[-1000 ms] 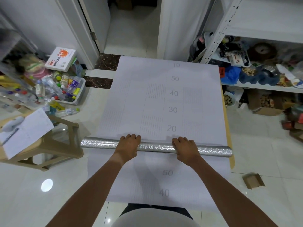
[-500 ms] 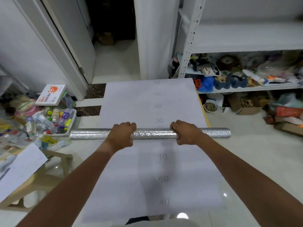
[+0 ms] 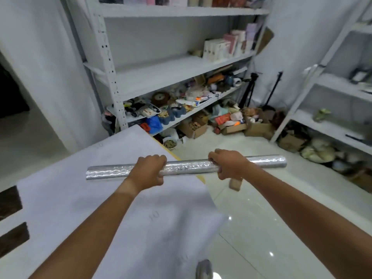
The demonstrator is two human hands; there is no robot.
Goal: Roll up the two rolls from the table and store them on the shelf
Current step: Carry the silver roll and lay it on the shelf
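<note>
A long silver roll [image 3: 187,167], crinkled and glossy like embossed foil, is held level in the air over the table's right edge. The left hand [image 3: 148,172] and right hand [image 3: 227,165] each wrap curled fingers round it from above. Below lies a flat, matte pale sheet [image 3: 80,198] with faint printed numbers. White metal shelves [image 3: 171,71] stand ahead.

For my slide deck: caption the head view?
Both hands, left hand and right hand, grip silver roll facing shelf.
</note>
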